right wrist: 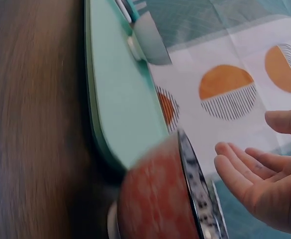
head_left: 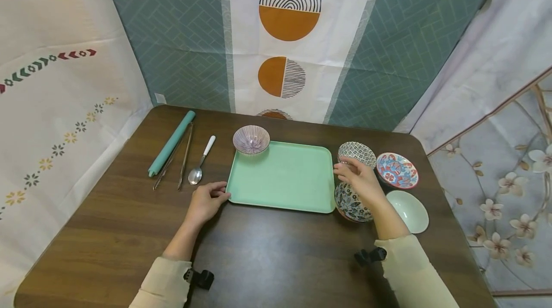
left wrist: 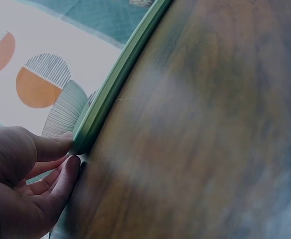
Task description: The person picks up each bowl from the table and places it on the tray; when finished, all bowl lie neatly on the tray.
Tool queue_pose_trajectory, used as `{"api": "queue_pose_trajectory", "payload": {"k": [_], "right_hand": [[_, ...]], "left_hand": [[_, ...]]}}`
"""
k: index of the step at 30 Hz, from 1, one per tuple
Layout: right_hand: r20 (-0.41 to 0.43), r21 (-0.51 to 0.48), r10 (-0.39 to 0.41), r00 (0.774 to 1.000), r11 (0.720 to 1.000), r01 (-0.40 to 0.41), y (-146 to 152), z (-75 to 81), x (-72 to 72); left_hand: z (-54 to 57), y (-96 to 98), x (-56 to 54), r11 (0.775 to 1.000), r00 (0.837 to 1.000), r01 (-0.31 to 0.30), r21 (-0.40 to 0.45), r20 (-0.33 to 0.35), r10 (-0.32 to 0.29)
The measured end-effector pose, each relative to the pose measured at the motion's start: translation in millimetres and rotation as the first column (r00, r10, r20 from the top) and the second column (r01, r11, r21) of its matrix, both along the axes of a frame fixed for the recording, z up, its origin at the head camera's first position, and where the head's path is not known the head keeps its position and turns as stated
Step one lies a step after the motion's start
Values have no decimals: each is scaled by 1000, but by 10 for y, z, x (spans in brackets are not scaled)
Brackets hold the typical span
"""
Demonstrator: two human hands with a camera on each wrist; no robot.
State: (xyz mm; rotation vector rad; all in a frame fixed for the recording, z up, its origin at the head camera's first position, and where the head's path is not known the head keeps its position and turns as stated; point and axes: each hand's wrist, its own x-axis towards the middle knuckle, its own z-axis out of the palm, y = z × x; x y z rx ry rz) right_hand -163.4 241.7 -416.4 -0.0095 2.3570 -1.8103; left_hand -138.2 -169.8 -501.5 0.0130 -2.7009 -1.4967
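Note:
A mint-green tray (head_left: 280, 176) lies on the table. My left hand (head_left: 208, 201) pinches its near left corner; in the left wrist view the thumb (left wrist: 55, 148) lies on the rim and a finger is beneath it. On the tray's far left corner sits a purple-striped bowl (head_left: 251, 139). My right hand (head_left: 358, 178) hovers with loosely bent fingers and nothing in them, over a floral bowl (head_left: 351, 205) and a patterned bowl (head_left: 357, 152) by the tray's right edge. The right wrist view shows the right hand (right wrist: 269, 177) apart from a red-sided bowl (right wrist: 155, 194).
To the right stand a red-and-blue bowl (head_left: 397, 170) and a pale green bowl (head_left: 409, 211). On the left lie a spoon (head_left: 196, 174) with a white handle, thin metal utensils (head_left: 185, 157) and a teal rod-like thing (head_left: 171, 144). A curtain (head_left: 185, 35) hangs behind the table.

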Motion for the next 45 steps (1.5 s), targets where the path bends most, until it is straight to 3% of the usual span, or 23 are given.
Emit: {"api": "queue_pose_trajectory", "payload": {"k": [10, 15, 20, 26, 35, 38, 41, 45], "right_hand": [[-94, 105, -51, 994, 993, 61, 424, 134, 223], [-147, 202, -93, 985, 972, 121, 637, 158, 361], [-226, 338, -155, 962, 913, 227, 889, 98, 464], [-391, 439, -206, 897, 815, 379, 1229, -14, 569], [-429, 491, -286, 857, 723, 487, 1646, -160, 679], [-400, 557, -270, 876, 687, 467, 1753, -231, 719], [-303, 665, -214, 929, 651, 367, 1845, -297, 755], [-185, 729, -132, 974, 646, 226, 1927, -351, 783]], "left_hand": [[0, 8, -9, 1000, 1000, -5, 10, -14, 5], [10, 19, -16, 1000, 1000, -3, 16, -14, 4], [28, 31, 2, 1000, 1000, -10, 14, -6, 10], [22, 42, 13, 1000, 1000, -11, 21, -11, 11], [10, 27, -4, 1000, 1000, -7, 26, -3, 8], [2, 16, -7, 1000, 1000, -9, 26, -4, 9], [-6, 5, -3, 1000, 1000, -12, 16, -4, 12], [-17, -3, 11, 1000, 1000, -9, -3, -3, 9]]}}
